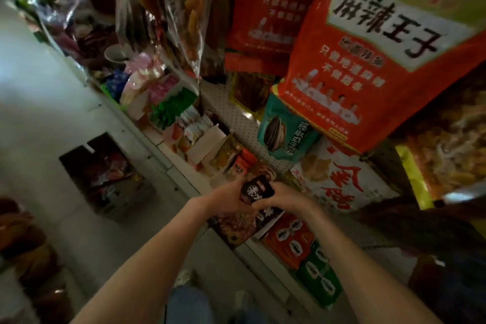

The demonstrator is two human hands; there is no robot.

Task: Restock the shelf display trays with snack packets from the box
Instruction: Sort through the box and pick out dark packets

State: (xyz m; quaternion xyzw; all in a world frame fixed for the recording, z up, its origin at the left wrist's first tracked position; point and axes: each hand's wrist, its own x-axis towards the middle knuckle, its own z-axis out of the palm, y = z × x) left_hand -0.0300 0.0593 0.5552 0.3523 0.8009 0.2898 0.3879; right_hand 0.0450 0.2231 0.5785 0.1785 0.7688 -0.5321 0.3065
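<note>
Both my hands hold a small stack of black snack packets point(259, 189) with a white round emblem, just above a dark display tray point(236, 229) on the shelf. My left hand point(226, 198) grips the stack from the left, my right hand point(286, 198) from the right. An open cardboard box point(105, 179) with mixed red and dark packets stands on the floor to the left of the shelf.
Other display trays point(207, 139) with white, green and orange packets line the shelf point(168, 155) further back. Large red bags point(368, 60) hang above, a teal sunflower seed bag point(284, 134) below them. Orange and green seed packs point(302, 250) lie at the near right.
</note>
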